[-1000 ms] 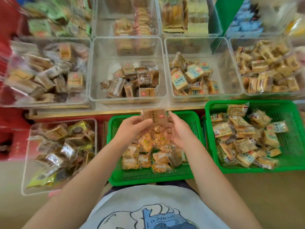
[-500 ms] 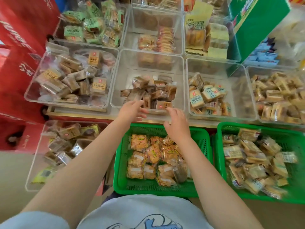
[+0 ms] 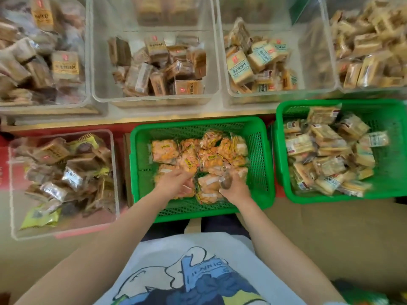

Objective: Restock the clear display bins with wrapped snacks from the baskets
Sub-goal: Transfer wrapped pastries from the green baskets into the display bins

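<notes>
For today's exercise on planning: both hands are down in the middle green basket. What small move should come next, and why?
Probably close both hands on a few orange snack packets and lift: the left hand and right hand already rest among them in the green basket.

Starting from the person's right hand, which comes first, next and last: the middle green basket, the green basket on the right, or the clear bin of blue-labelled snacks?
1. Middle green basket: right hand is inside it.
2. Right green basket: beside, rightward.
3. Blue-labelled snack bin: beyond, on the shelf.

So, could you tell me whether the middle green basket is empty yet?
Not empty: orange wrapped snacks still cover the middle green basket floor.
</notes>
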Demonstrator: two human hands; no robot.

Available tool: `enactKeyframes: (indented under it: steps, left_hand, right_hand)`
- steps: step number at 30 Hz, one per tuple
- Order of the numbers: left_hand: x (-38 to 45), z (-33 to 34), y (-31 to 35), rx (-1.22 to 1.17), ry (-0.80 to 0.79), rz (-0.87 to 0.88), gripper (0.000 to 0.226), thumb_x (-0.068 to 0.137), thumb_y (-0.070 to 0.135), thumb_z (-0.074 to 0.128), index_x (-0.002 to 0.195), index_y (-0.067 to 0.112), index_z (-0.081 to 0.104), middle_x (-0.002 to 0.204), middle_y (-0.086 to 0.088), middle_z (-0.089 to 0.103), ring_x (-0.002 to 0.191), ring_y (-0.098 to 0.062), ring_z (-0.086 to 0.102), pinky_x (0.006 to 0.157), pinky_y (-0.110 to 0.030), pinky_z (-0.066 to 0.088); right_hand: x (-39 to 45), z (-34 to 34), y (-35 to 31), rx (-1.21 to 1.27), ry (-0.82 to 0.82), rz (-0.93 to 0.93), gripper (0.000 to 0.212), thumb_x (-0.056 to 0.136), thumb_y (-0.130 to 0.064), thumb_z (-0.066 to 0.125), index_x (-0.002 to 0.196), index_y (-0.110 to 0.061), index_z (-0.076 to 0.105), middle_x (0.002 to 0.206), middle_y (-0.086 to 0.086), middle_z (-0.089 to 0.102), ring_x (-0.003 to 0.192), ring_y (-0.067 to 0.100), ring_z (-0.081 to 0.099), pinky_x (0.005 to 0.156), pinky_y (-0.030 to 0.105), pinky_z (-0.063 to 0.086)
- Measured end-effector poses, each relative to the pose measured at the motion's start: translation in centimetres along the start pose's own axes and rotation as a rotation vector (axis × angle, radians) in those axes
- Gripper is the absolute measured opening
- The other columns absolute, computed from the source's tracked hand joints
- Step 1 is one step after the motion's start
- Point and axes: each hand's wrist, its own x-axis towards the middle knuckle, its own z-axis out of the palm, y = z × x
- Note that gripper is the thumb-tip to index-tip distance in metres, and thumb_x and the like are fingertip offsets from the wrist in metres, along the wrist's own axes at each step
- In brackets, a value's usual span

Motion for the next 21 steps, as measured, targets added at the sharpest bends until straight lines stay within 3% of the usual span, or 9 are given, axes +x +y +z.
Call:
enactKeyframes:
  steps: [3, 8, 10, 12, 14, 16, 18, 21]
  left_hand:
    - [0.1, 0.6, 0.5, 0.011, 0.017, -0.004, 0.026, 0.102, 0.030, 0.053, 0.118, 0.012, 0.064, 0.104, -0.011, 0.073, 0.077, -0.016, 0.068, 0.071, -0.027, 0.056]
    - [0.0, 1.4, 1.5, 0.017, 0.004, 0.007, 0.024, 0.102, 0.031, 0.053, 0.117, 0.016, 0.064, 0.100, -0.006, 0.073, 0.076, -0.014, 0.070, 0.072, -0.028, 0.058]
    - [-0.1, 1.2, 1.8, 0.001, -0.003, 0.024, 0.026, 0.101, 0.033, 0.054, 0.119, 0.016, 0.063, 0.099, -0.005, 0.074, 0.081, -0.017, 0.071, 0.072, -0.029, 0.058]
    - [-0.3, 1.0, 2.4, -0.014, 0.005, 0.040, 0.027, 0.101, 0.033, 0.054, 0.121, 0.015, 0.062, 0.100, -0.005, 0.073, 0.082, -0.017, 0.071, 0.073, -0.029, 0.059]
    - [-0.7, 0.6, 3.1, -0.022, 0.018, 0.047, 0.028, 0.102, 0.034, 0.053, 0.122, 0.016, 0.061, 0.104, -0.006, 0.072, 0.086, -0.017, 0.070, 0.084, -0.035, 0.058]
    - [-1.2, 0.2, 3.8, -0.053, 0.012, 0.093, 0.033, 0.101, 0.038, 0.055, 0.126, 0.018, 0.060, 0.109, -0.003, 0.071, 0.094, -0.018, 0.070, 0.089, -0.037, 0.057]
    - [-2.1, -0.4, 4.7, -0.149, -0.024, 0.189, 0.038, 0.098, 0.042, 0.059, 0.131, 0.024, 0.058, 0.115, 0.002, 0.070, 0.102, -0.016, 0.069, 0.086, -0.034, 0.057]
    - [-3.5, -1.4, 6.2, -0.264, -0.059, 0.350, 0.038, 0.094, 0.040, 0.065, 0.129, 0.027, 0.060, 0.116, 0.002, 0.071, 0.105, -0.016, 0.069, 0.084, -0.032, 0.055]
  right_hand:
    - [0.6, 1.9, -0.1, -0.034, 0.134, 0.068, 0.079, 0.084, -0.029, 0.078, 0.146, -0.015, 0.033, 0.138, 0.013, 0.051, 0.128, 0.035, 0.051, 0.101, 0.044, 0.049]
    - [0.7, 1.1, -1.1, -0.024, 0.232, 0.175, 0.072, 0.085, -0.034, 0.076, 0.138, -0.011, 0.033, 0.121, 0.010, 0.062, 0.107, 0.031, 0.064, 0.076, 0.037, 0.049]
    - [0.0, -0.5, -1.6, 0.263, 0.276, 0.176, 0.066, 0.087, -0.033, 0.075, 0.132, -0.009, 0.034, 0.113, 0.008, 0.066, 0.093, 0.027, 0.067, 0.070, 0.034, 0.049]
    - [-1.1, -2.6, -2.7, 0.669, 0.309, 0.165, 0.046, 0.092, -0.027, 0.070, 0.121, -0.010, 0.038, 0.108, 0.007, 0.064, 0.083, 0.020, 0.064, 0.066, 0.032, 0.049]
    - [-2.4, -4.8, -4.4, 1.040, 0.157, 0.161, 0.026, 0.098, -0.028, 0.060, 0.117, -0.013, 0.050, 0.103, 0.006, 0.062, 0.081, 0.017, 0.061, 0.064, 0.030, 0.044]
    - [-3.6, -6.5, -6.1, 1.358, -0.170, 0.112, 0.029, 0.103, -0.033, 0.047, 0.116, -0.012, 0.062, 0.104, 0.011, 0.065, 0.084, 0.022, 0.062, 0.068, 0.033, 0.045]
    - [-4.7, -7.8, -8.0, 1.394, -0.401, 0.049, 0.043, 0.105, -0.036, 0.038, 0.126, -0.006, 0.062, 0.107, 0.018, 0.066, 0.084, 0.024, 0.065, 0.069, 0.033, 0.051]
    - [-6.5, -9.0, -11.3, 1.178, -0.534, -0.071, 0.050, 0.108, -0.041, 0.033, 0.129, -0.004, 0.060, 0.106, 0.020, 0.069, 0.081, 0.028, 0.068, 0.068, 0.034, 0.057]
